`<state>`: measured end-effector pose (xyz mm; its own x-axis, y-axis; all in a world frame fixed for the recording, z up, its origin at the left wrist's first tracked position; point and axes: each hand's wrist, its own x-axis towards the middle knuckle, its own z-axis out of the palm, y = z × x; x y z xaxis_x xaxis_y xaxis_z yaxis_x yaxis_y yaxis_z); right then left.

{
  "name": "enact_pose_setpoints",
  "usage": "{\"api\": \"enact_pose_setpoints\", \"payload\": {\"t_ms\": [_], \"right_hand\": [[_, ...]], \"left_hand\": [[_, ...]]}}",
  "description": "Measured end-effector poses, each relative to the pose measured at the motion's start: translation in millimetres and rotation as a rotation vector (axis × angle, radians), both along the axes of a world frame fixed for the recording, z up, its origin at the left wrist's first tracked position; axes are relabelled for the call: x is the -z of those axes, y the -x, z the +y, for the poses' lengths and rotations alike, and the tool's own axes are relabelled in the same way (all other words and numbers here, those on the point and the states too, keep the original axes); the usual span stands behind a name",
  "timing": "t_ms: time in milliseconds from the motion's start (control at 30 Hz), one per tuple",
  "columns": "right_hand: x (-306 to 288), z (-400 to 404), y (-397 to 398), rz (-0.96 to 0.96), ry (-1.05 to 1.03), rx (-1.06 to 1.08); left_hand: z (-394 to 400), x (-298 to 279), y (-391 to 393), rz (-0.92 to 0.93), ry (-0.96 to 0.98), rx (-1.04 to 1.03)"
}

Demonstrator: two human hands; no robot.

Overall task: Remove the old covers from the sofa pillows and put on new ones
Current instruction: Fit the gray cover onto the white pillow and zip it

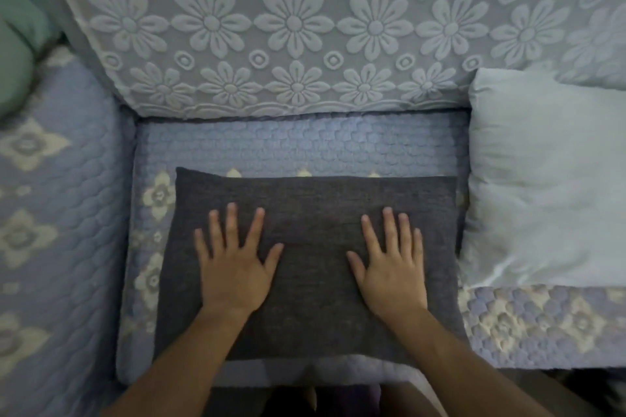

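The dark grey, coarse-woven rectangular pillow (311, 267) lies flat on the quilted lilac sofa seat (298, 142), its cover smooth. Its near edge is partly hidden by the forearms. The left hand (235, 267) and right hand (393, 267) rest palm-down on it, fingers straight and spread, gripping nothing. Just right of the right hand lies a pale blue uncovered pillow (548, 186), cut off by the frame edge.

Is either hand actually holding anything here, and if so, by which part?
Nothing is held. The left hand and right hand lie flat, fingers spread, on top of the dark grey pillow, without gripping an edge or corner.
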<state>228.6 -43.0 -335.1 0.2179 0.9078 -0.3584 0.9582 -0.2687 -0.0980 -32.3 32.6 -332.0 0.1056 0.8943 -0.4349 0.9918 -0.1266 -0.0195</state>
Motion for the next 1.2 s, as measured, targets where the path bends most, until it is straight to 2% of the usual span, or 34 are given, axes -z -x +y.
{"api": "enact_pose_setpoints", "payload": {"t_ms": [67,167,200,233,300,367,467,500,600,667,733,900,1067,1200], "right_hand": [[-15,-8,-28,0.091,-0.029,0.342],[-24,-36,-73,0.586,0.115,1.028],[-25,-40,-74,0.673,0.209,1.148],[-28,-41,-69,0.729,0.263,1.218],[-30,-36,-59,0.701,0.184,1.275],[-61,-19,-50,0.615,0.063,1.286],[-136,-7,-60,0.574,-0.133,1.216],[-165,-13,-68,0.565,-0.209,1.188],[-239,-53,-112,0.532,-0.406,1.206],[-268,-80,-149,0.498,-0.417,1.259],[-285,-115,-190,0.44,-0.404,1.358],[-279,-205,-275,0.439,-0.34,1.628],[-265,-290,-387,0.579,-0.526,1.948],[-301,-312,-498,0.603,-0.753,2.112]], "left_hand": [[15,-13,26,-0.092,0.075,-0.263],[28,-24,71,-0.519,0.203,-0.812],[28,-25,78,-0.607,0.256,-0.935],[28,-31,77,-0.636,0.32,-1.002],[25,-44,67,-0.632,0.353,-1.091],[27,-74,46,-0.647,0.235,-1.122],[29,-135,16,-0.644,-0.011,-1.052],[27,-157,6,-0.661,-0.037,-1.033],[29,-208,-38,-0.743,0.064,-0.979],[33,-232,-80,-0.781,0.156,-0.918],[27,-261,-138,-0.804,0.224,-0.773],[-2,-280,-273,-0.83,0.304,-0.513],[-32,-297,-444,-0.813,0.319,-0.354],[-17,-346,-612,-0.821,0.195,-0.066]]}}
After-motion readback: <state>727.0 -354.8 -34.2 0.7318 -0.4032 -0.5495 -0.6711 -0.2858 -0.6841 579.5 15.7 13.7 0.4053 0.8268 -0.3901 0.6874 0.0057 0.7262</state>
